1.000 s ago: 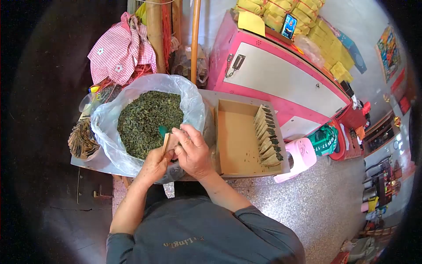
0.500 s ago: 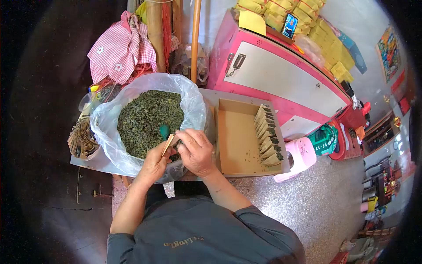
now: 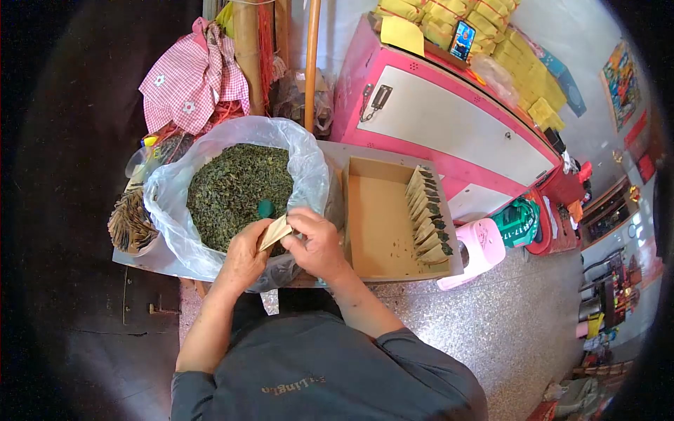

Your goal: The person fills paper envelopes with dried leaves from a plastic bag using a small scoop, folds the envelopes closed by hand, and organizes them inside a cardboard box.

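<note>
A small tan paper bag (image 3: 275,233) is held between my two hands over the near edge of a plastic-lined tub. My left hand (image 3: 246,251) grips its left side. Against its right end, the thumb and fingers of my right hand (image 3: 317,242) are closed. Dark green dried leaves (image 3: 235,186), like loose tea, fill the clear plastic liner (image 3: 309,151). A small green object (image 3: 266,208), perhaps a scoop, rests on the leaves just beyond the bag; its full shape cannot be made out.
Right of the liner, a shallow cardboard box (image 3: 375,217) has a row of leaf-filled paper bags (image 3: 428,214) along its right side. Folded paper bags (image 3: 130,221) stand in a container at left. A pink cabinet (image 3: 435,116) and a pink stool (image 3: 484,245) are farther right.
The paper bag has turned so that its flat face shows instead of its thin edge. My right hand has closed onto its right end.
</note>
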The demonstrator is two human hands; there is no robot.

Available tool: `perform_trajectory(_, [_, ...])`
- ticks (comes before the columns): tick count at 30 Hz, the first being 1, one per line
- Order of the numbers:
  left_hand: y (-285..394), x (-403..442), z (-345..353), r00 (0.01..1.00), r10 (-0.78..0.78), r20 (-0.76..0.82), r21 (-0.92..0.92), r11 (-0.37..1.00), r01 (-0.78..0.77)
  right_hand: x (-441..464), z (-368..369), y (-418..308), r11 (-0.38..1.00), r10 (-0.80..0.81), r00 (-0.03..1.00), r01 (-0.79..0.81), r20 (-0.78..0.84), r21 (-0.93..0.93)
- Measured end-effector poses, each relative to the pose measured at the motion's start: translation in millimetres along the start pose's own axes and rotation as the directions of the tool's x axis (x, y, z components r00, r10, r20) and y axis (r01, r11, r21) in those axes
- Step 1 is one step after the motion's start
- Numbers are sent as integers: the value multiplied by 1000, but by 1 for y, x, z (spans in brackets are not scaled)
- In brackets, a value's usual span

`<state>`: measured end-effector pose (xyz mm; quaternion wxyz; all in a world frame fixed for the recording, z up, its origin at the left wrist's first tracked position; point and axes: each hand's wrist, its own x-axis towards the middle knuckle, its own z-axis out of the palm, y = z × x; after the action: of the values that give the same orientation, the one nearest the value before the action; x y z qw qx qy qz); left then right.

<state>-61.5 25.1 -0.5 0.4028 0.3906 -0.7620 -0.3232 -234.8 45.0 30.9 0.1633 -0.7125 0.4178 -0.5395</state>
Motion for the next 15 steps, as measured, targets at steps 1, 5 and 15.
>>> perform_trajectory(1, [3,1,0,999,-49,-19,-7,999,49,1,-1,-4,1000,13,997,-14,71,16])
perform_trajectory(5, [10,2,-3,999,-17,-27,-2,1000,17,4,-8,-7,966,233,889,-257,395,9])
perform_trajectory(15, [9,1,-4,1000,22,1,165,986,-22,5,-12,1,976,171,766,-217,620,-2])
